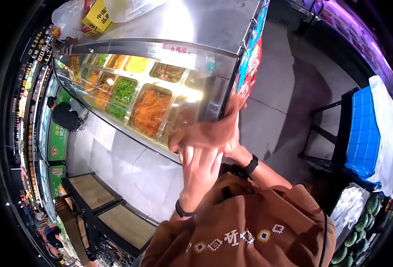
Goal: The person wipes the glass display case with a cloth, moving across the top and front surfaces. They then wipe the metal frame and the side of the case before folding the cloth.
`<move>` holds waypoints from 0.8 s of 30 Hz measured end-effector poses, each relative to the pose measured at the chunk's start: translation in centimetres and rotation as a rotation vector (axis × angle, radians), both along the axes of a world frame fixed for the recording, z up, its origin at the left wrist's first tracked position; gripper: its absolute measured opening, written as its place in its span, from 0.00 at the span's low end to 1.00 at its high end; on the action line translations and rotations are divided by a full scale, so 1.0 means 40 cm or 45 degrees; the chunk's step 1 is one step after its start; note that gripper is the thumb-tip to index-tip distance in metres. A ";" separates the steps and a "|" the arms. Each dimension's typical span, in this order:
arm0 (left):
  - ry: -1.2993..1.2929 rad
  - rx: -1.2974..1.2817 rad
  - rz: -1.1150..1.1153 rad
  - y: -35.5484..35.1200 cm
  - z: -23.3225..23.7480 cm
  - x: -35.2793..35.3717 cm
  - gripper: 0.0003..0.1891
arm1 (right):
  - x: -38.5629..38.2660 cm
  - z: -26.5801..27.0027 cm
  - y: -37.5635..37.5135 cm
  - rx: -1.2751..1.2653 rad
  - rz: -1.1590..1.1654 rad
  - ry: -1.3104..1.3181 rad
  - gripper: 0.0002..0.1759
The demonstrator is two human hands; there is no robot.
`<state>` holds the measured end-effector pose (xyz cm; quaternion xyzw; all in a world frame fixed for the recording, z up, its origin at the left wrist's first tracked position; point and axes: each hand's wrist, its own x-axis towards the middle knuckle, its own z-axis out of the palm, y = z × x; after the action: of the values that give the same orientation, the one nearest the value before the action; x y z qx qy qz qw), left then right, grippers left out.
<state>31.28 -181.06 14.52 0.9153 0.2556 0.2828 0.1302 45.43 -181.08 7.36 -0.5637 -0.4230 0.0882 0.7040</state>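
At the near corner of a glass-topped food counter [196, 122], my left hand [201, 162] and my right hand [233, 140] are close together. A smooth, blurred brown shape [205, 135] lies across them and hides most of the fingers. I cannot make out whether it is cloth or part of a hand. My left hand's fingers point up beneath this shape. Beyond the hands, under the glass, sit metal trays of shredded orange food [151, 111], chopped green food [122, 97] and yellow food [136, 64].
Colourful packets [250, 62] hang along the counter's right edge. A yellow box [97, 17] and clear plastic bags rest on the metal top. Black-framed wooden shelves [127, 224] stand at lower left. A blue-covered stand [362, 131] is to the right, and a person [64, 115] crouches far left.
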 end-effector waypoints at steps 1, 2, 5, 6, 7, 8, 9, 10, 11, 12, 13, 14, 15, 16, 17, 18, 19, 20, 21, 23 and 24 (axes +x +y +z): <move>-0.013 0.034 0.003 0.014 0.027 0.024 0.19 | 0.018 0.037 0.009 0.069 0.072 0.128 0.31; -0.020 0.067 0.009 0.027 0.045 0.046 0.22 | 0.033 0.065 0.011 0.115 0.125 0.212 0.31; -0.045 -0.064 -0.026 0.052 0.051 0.092 0.31 | 0.066 0.068 0.013 0.139 0.209 0.245 0.28; -0.049 -0.053 -0.021 0.050 0.046 0.092 0.31 | 0.076 0.070 0.016 0.132 0.228 0.239 0.26; -0.051 -0.041 -0.015 0.050 0.041 0.092 0.31 | 0.072 0.079 0.019 0.160 0.246 0.332 0.26; -0.051 -0.026 -0.003 0.053 0.035 0.092 0.31 | 0.073 0.093 0.019 0.136 0.227 0.277 0.24; -0.047 -0.053 -0.005 0.049 0.026 0.083 0.30 | 0.074 0.101 0.019 0.097 0.172 0.189 0.22; -0.062 -0.049 0.031 0.038 0.008 0.072 0.30 | 0.077 0.107 0.015 0.026 0.067 -0.070 0.20; -0.077 -0.040 0.070 0.025 -0.017 0.061 0.30 | 0.082 0.088 0.007 -0.026 -0.017 -0.286 0.19; -0.089 -0.030 0.113 0.009 -0.046 0.051 0.29 | 0.089 0.038 -0.004 -0.043 -0.133 -0.674 0.18; -0.131 0.003 0.204 -0.014 -0.081 0.044 0.29 | 0.096 -0.020 -0.016 -0.040 -0.033 -0.745 0.19; -0.177 0.059 0.310 -0.037 -0.128 0.041 0.26 | 0.104 -0.082 -0.026 -0.033 0.067 -0.817 0.19; -0.174 0.122 0.427 -0.056 -0.182 0.034 0.24 | 0.110 -0.119 -0.032 -0.026 0.165 -0.888 0.20; -0.171 0.184 0.544 -0.078 -0.245 0.029 0.22 | 0.119 -0.133 -0.037 -0.008 0.193 -0.991 0.20; -0.262 0.195 0.695 -0.101 -0.340 0.014 0.22 | 0.129 -0.169 -0.048 0.003 0.325 -1.028 0.19; -0.156 0.297 0.845 -0.129 -0.386 0.014 0.26 | 0.142 -0.212 -0.059 0.011 0.459 -1.063 0.19; -0.045 0.392 0.997 -0.158 -0.432 0.014 0.29 | 0.154 -0.241 -0.066 0.042 0.552 -1.058 0.18; -0.517 -0.189 1.100 -0.182 -0.441 0.040 0.39 | 0.160 -0.265 -0.070 0.075 0.639 -1.046 0.18; -0.665 -0.305 1.086 -0.197 -0.458 0.049 0.42 | 0.161 -0.290 -0.074 0.109 0.722 -1.030 0.17; -0.532 -0.339 1.178 -0.217 -0.490 0.060 0.42 | 0.167 -0.332 -0.071 0.204 0.781 -1.006 0.18; -0.233 -0.241 1.288 -0.230 -0.499 0.066 0.39 | 0.165 -0.346 -0.072 0.248 0.813 -0.995 0.18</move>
<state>33.92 -190.27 -5.45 0.6330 0.6779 0.3648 0.0814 52.05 -183.98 -6.50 -0.3292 -0.8119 0.0416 0.4804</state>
